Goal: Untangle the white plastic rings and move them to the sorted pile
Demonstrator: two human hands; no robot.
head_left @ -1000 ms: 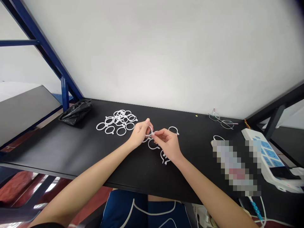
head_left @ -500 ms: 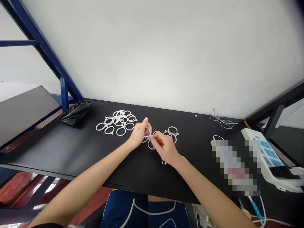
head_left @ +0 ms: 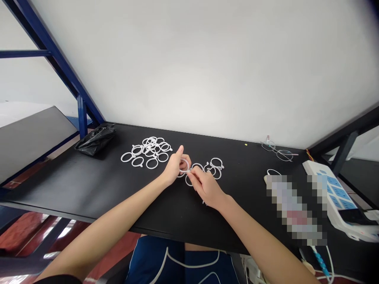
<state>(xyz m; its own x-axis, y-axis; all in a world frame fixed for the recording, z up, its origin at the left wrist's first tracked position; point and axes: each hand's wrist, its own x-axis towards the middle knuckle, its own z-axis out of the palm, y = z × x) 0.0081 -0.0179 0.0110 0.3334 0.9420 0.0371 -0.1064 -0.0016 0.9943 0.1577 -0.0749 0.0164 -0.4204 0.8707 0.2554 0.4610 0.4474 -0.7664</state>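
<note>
Head view shows our left hand (head_left: 174,169) and right hand (head_left: 206,188) pinching a white plastic curtain ring (head_left: 184,162) between pressed fingertips (head_left: 190,176), just above the matte black table (head_left: 74,185). A slackened pinch could drop it among the neighbouring white rings (head_left: 216,160), tangling them.

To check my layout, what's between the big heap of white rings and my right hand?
The head view shows your left hand there, holding a white plastic ring.
</note>
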